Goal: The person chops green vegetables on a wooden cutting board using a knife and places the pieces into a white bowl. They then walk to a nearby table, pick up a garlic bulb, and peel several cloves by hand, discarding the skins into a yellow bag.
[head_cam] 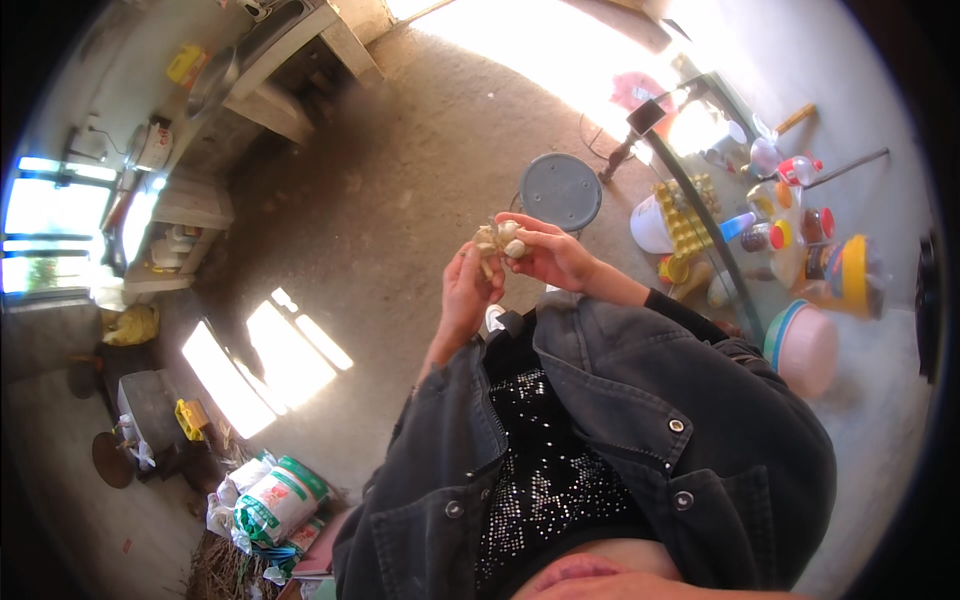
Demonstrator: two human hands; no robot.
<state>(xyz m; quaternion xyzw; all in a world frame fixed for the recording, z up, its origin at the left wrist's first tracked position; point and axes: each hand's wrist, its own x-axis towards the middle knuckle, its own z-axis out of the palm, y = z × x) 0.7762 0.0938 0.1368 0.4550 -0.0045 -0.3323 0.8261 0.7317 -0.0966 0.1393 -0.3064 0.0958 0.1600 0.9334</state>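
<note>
In front of my chest I hold garlic in both hands. The fingers of my left hand (466, 291) pinch the dry stem and papery skin (487, 244) of a garlic bulb. My right hand (556, 256) holds pale, rounded garlic pieces (511, 238) between thumb and fingers. Both hands are close together, and the garlic lies between their fingertips. Whether the pieces are still joined to the stem, I cannot tell. Just beyond my right hand stands a round grey stool (561, 192).
To the right, a glass-topped table (686, 176) bears jars and bottles; a yellow egg tray (686, 217) and a white bucket (649, 226) are beside it. Stacked basins (804, 346) stand nearer me. Packed bags (281, 501) lie at lower left. A counter (281, 52) runs along the upper left.
</note>
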